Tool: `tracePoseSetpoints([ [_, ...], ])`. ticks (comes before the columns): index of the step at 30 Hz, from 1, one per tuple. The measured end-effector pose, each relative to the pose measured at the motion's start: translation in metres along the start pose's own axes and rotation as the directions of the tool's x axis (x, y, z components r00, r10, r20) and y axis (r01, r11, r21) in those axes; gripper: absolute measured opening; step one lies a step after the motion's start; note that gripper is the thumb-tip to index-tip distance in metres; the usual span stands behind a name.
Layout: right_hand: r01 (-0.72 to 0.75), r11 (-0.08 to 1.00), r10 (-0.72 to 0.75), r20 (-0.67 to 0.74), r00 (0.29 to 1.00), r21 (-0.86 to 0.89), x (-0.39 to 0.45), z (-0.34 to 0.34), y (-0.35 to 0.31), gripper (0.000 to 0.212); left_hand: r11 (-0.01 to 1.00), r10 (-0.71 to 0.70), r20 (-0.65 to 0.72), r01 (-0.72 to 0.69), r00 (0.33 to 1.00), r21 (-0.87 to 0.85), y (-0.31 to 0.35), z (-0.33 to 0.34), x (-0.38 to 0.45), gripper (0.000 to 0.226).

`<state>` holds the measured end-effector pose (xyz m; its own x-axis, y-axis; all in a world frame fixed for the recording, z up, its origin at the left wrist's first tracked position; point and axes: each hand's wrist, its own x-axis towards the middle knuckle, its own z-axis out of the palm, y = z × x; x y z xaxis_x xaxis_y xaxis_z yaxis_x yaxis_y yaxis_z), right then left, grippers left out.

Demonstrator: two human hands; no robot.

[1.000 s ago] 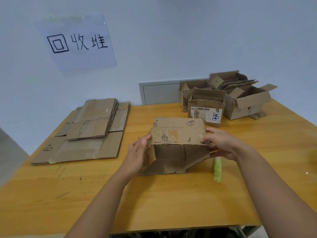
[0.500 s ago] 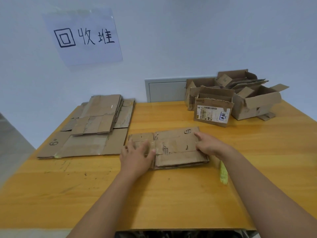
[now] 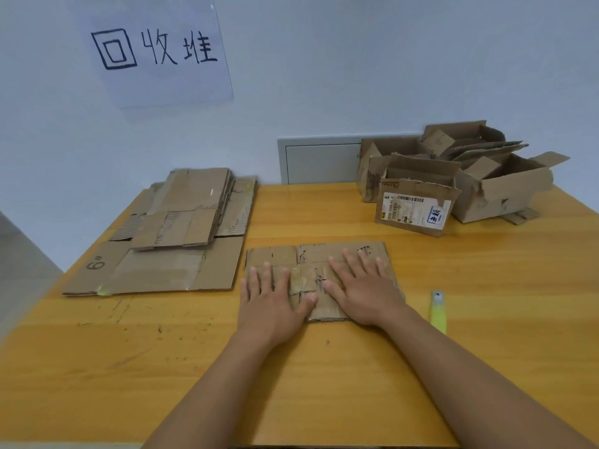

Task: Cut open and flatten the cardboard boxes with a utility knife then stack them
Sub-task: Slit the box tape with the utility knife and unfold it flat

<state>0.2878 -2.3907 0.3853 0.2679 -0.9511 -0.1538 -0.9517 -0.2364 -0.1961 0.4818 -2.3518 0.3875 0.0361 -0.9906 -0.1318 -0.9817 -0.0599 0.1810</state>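
A flattened cardboard box (image 3: 311, 256) lies on the wooden table (image 3: 324, 367) in front of me. My left hand (image 3: 270, 301) presses flat on its left part with fingers spread. My right hand (image 3: 363, 288) presses flat on its right part, fingers straight. A yellow-green utility knife (image 3: 437, 311) lies on the table just right of my right forearm, held by neither hand. A stack of flattened cardboard (image 3: 168, 234) lies at the left of the table.
Several open, unflattened boxes (image 3: 453, 179) stand at the back right, one with a shipping label (image 3: 418, 210). A paper sign (image 3: 155, 50) hangs on the wall above the stack. A grey wall panel (image 3: 317, 160) sits behind the table.
The box went from standing half-collapsed between my hands to lying flat on the table. Both hands moved on top of it and spread out, pressing down.
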Motion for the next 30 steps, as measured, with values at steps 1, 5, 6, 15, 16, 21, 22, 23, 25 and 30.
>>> tracePoseSetpoints([
  [1, -0.003, 1.000, 0.003, 0.002, 1.000, -0.003, 0.000, 0.001, 0.001, 0.069, 1.000, 0.011, -0.014, -0.011, 1.000, 0.016, 0.002, -0.001, 0.000, 0.083],
  [5, -0.007, 1.000, 0.007, -0.006, 1.000, 0.016, 0.002, 0.002, 0.003, 0.066, 0.999, 0.046, 0.039, -0.045, 0.998, -0.024, 0.011, -0.004, 0.007, 0.072],
  [6, -0.004, 1.000, 0.004, -0.007, 1.000, 0.010, 0.003, 0.002, 0.004, 0.064, 0.999, 0.043, 0.069, -0.043, 0.997, -0.007, 0.011, -0.004, 0.009, 0.071],
  [15, -0.032, 0.999, 0.032, 0.010, 0.999, 0.008, 0.005, 0.003, 0.000, 0.062, 0.993, 0.055, 0.139, -0.068, 0.989, 0.093, 0.006, -0.002, 0.016, 0.100],
  [16, -0.049, 0.999, 0.049, 0.019, 0.999, 0.014, 0.003, 0.001, -0.001, 0.062, 0.992, 0.075, 0.139, -0.089, 0.987, 0.094, 0.005, -0.004, 0.018, 0.100],
  [21, -0.111, 0.993, 0.111, 0.004, 0.994, -0.052, -0.015, -0.023, -0.002, 0.060, 0.983, 0.136, -0.011, -0.133, 0.991, 0.126, -0.009, -0.024, 0.037, 0.069],
  [22, -0.094, 0.994, 0.095, 0.002, 0.996, -0.049, -0.022, -0.026, -0.005, 0.059, 0.984, 0.143, -0.034, -0.139, 0.989, 0.112, -0.010, -0.027, 0.040, 0.058],
  [23, -0.070, 0.996, 0.069, -0.005, 0.998, -0.056, -0.030, -0.027, -0.009, 0.057, 0.983, 0.162, -0.036, -0.158, 0.986, 0.097, -0.009, -0.029, 0.042, 0.049],
  [25, -0.011, 0.995, 0.009, -0.020, 1.000, -0.102, -0.043, -0.027, -0.020, 0.054, 0.978, 0.204, -0.014, -0.203, 0.979, 0.056, -0.004, -0.030, 0.045, 0.042],
  [30, 0.026, 0.999, -0.027, -0.024, 0.999, -0.036, -0.041, -0.029, -0.026, 0.043, 0.972, 0.212, -0.056, -0.216, 0.976, -0.087, 0.018, -0.013, 0.041, 0.062],
])
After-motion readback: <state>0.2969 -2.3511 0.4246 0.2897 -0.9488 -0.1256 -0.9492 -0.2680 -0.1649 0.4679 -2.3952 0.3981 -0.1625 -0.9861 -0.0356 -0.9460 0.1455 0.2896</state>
